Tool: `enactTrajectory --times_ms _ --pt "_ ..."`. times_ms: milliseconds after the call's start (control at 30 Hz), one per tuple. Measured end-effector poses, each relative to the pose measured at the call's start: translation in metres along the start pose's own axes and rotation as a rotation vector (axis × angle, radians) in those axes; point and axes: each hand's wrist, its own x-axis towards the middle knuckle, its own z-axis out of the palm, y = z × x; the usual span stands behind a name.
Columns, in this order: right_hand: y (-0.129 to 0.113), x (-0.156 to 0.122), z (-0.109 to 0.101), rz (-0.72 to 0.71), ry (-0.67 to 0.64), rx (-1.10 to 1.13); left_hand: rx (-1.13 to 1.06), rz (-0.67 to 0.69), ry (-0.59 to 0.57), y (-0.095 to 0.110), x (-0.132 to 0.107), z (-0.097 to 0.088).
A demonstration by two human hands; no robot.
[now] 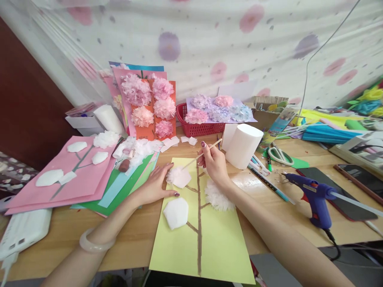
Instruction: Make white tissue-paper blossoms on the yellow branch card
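Observation:
A yellow sheet (223,249) with a brown drawn stem and branches lies on the desk in front of me. My right hand (214,161) grips a thin wooden stick (193,160), whose lower end meets a tuft of white tissue paper (175,175). That tuft sits at the left edge of a white paper patch (183,179) on the sheet. Beside it, my left hand (155,185) rests with thumb and fingers apart. Below is another white patch (176,213). A fluffy white paper flower (220,196) lies partly behind my right wrist.
Left are a pink sheet (89,175) with white patches and a pile of tissue pieces (136,149). A paper roll (245,145) stands behind my right hand. Rightward lie a blue glue gun (314,191), scissors (281,155) and phones (324,185). A red basket (197,128) stands at the back.

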Motion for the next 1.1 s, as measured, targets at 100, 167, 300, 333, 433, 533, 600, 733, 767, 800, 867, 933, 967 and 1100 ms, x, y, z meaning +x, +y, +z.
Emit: enactTrajectory --times_ms 100,167,300,333,433,533,600,733,767,800,867,933,967,1100 --pt "0.006 0.000 -0.002 0.015 0.012 0.014 -0.003 0.000 0.005 -0.001 0.000 0.000" --pt "0.009 0.000 -0.004 0.026 0.019 0.024 -0.005 -0.007 0.002 0.000 0.000 0.000" --pt "0.010 0.000 -0.006 0.054 0.023 0.052 -0.021 -0.026 -0.012 0.002 -0.002 0.001" --pt "0.009 -0.001 -0.007 0.059 0.023 0.059 -0.027 -0.028 -0.011 0.002 -0.003 0.001" --pt "0.007 -0.001 -0.008 0.070 0.020 0.079 -0.038 -0.032 -0.006 0.004 -0.004 0.001" --pt "0.007 -0.002 -0.009 0.073 0.017 0.091 -0.102 -0.016 -0.035 0.000 -0.003 -0.006" --pt "0.008 -0.003 -0.009 0.075 0.017 0.094 -0.183 0.019 -0.029 -0.007 0.002 -0.018" --pt "0.010 -0.005 -0.010 0.076 0.000 0.067 -0.092 0.013 0.265 -0.025 0.027 -0.051" --pt "0.010 -0.006 -0.010 0.072 -0.006 0.055 -0.049 -0.004 0.335 -0.029 0.035 -0.059" --pt "0.010 -0.006 -0.010 0.066 -0.012 0.046 -0.004 -0.019 0.396 -0.032 0.043 -0.065" --pt "0.011 -0.007 -0.010 0.057 -0.020 0.034 0.081 -0.033 0.471 -0.037 0.058 -0.073" --pt "0.010 -0.007 -0.010 0.050 -0.024 0.027 0.161 -0.031 0.498 -0.039 0.069 -0.075" --pt "0.010 -0.007 -0.010 0.047 -0.024 0.026 0.194 -0.029 0.500 -0.040 0.073 -0.074" --pt "0.009 -0.007 -0.009 0.040 -0.028 0.028 0.278 -0.042 0.517 -0.043 0.080 -0.068"
